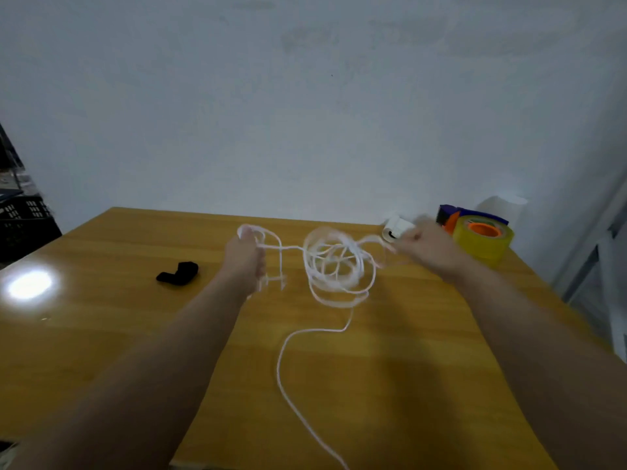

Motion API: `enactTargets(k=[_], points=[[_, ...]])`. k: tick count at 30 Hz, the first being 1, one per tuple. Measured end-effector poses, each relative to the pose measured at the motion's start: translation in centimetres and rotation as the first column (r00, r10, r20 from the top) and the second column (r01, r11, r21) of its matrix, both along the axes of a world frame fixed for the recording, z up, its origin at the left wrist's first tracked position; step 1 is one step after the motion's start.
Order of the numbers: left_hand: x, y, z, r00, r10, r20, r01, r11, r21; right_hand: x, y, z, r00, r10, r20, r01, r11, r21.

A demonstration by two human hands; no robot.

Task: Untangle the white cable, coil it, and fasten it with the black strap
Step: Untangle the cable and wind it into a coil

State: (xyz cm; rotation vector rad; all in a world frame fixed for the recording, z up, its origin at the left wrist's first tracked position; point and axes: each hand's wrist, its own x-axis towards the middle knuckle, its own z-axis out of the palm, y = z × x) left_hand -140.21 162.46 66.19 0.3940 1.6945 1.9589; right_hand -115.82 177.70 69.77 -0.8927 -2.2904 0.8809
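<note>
Left hand: fingers curled round a few strands of the white cable, gripping them above the table.
Right hand: blurry, but it looks pinched on a strand at the tangle's right side.
Cable: messy loops hang between both hands, and one loose tail trails across the wood to the near edge.
Black strap: crumpled on the table left of the left hand, apart from the cable.
Far right corner: tape dispenser with a yellowish roll.
</note>
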Motion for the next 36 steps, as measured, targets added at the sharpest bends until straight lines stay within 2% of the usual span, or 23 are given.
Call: enactTargets(k=[1, 2, 3, 4, 5, 6, 7, 8, 9, 11, 12, 14, 16, 21, 22, 24, 25, 27, 29, 30, 33, 35, 36], points=[[0.1, 0.1, 1.3, 0.998, 0.044, 0.047, -0.047, 0.997, 0.065, 0.6, 0.7, -1.9, 0.968, 0.011, 0.25, -0.028, 0.998, 0.063], [0.2, 0.0, 2.4, 0.993, 0.079, 0.082, -0.089, 0.989, 0.119, 1.2, 1.4, -3.7, 0.885, -0.032, 0.464, -0.044, 0.987, 0.152], [0.2, -0.2, 3.2, 0.989, 0.102, 0.105, -0.118, 0.979, 0.165, 1.6, 1.9, -5.1, 0.797, -0.094, 0.597, -0.077, 0.964, 0.255], [0.4, -0.3, 3.8, 0.988, 0.105, 0.117, -0.127, 0.971, 0.201, 1.7, 2.2, -6.0, 0.752, -0.134, 0.646, -0.124, 0.933, 0.338], [0.6, -0.3, 4.2, 0.99, 0.089, 0.114, -0.112, 0.968, 0.225, 1.5, 2.0, -6.2, 0.761, -0.142, 0.633, -0.135, 0.92, 0.369], [1.0, -0.2, 4.3, 0.995, 0.054, 0.085, -0.072, 0.97, 0.232, 0.9, 1.6, -5.9, 0.815, -0.11, 0.569, -0.114, 0.933, 0.343], [1.6, 0.1, 4.4, 0.999, 0.013, 0.03, -0.019, 0.976, 0.217, 0.2, 1.0, -5.3, 0.892, -0.078, 0.444, -0.059, 0.956, 0.286], [2.1, 0.4, 4.4, 0.999, -0.024, -0.039, 0.031, 0.981, 0.19, -0.6, 0.3, -4.4, 0.965, -0.065, 0.253, -0.004, 0.965, 0.264], [2.7, 0.7, 4.3, 0.993, -0.053, -0.102, 0.07, 0.984, 0.162, -1.5, -0.5, -3.1, 0.997, -0.065, 0.04, 0.052, 0.963, 0.265], [3.8, 1.3, 4.3, 0.983, -0.096, -0.154, 0.117, 0.984, 0.137, -3.3, -3.3, -0.3, 0.953, 0.007, -0.302, 0.067, 0.97, 0.233], [4.4, 1.5, 4.4, 0.979, -0.115, -0.17, 0.138, 0.981, 0.135, -4.3, -4.9, 0.8, 0.932, 0.079, -0.353, -0.008, 0.98, 0.198], [5.6, 1.7, 4.9, 0.963, -0.131, -0.236, 0.162, 0.98, 0.115, -5.9, -7.6, 1.9, 0.963, 0.163, -0.217, -0.15, 0.986, 0.075], [6.1, 1.7, 5.4, 0.946, -0.104, -0.307, 0.131, 0.989, 0.071, -7.0, -9.0, 1.4, 0.975, 0.198, -0.099, -0.201, 0.979, -0.023], [5.7, 1.3, 5.6, 0.971, -0.114, -0.211, 0.147, 0.978, 0.148, -7.2, -9.0, -0.4, 0.966, 0.14, -0.218, -0.17, 0.978, -0.123], [5.5, 1.1, 5.5, 0.963, -0.155, -0.221, 0.187, 0.974, 0.131, -7.1, -9.0, -0.3, 0.946, 0.118, -0.303, -0.187, 0.96, -0.207], [5.2, 0.8, 5.5, 0.896, -0.352, -0.272, 0.364, 0.931, -0.008, -6.7, -8.8, 0.4, 0.88, 0.058, -0.471, -0.248, 0.902, -0.352], [5.2, 0.5, 5.6, 0.83, -0.484, -0.276, 0.471, 0.874, -0.116, -6.3, -8.4, 0.9, 0.871, 0.053, -0.488, -0.239, 0.915, -0.327], [5.4, 0.0, 6.0, 0.71, -0.673, -0.206, 0.614, 0.735, -0.286, -5.7, -7.1, 1.5, 0.923, 0.088, -0.376, -0.121, 0.991, -0.065], [5.6, -0.3, 6.5, 0.655, -0.742, -0.145, 0.673, 0.66, -0.335, -5.5, -6.3, 1.8, 0.964, 0.083, -0.253, -0.042, 0.986, 0.164], [5.7, -0.3, 6.7, 0.64, -0.755, -0.146, 0.681, 0.645, -0.347, -5.4, -6.3, 1.9, 0.968, 0.065, -0.243, -0.024, 0.986, 0.165], [6.4, -0.3, 6.7, 0.596, -0.771, -0.222, 0.671, 0.631, -0.39, -4.9, -5.9, 2.4, 0.965, 0.121, -0.231, -0.149, 0.983, -0.108], [7.0, -0.3, 6.6, 0.581, -0.775, -0.246, 0.67, 0.628, -0.396, -4.1, -5.5, 2.7, 0.956, 0.219, -0.194, -0.268, 0.922, -0.28], [7.2, -0.3, 6.5, 0.588, -0.769, -0.251, 0.665, 0.636, -0.392, -3.8, -5.3, 2.7, 0.947, 0.267, -0.179, -0.312, 0.897, -0.314]])
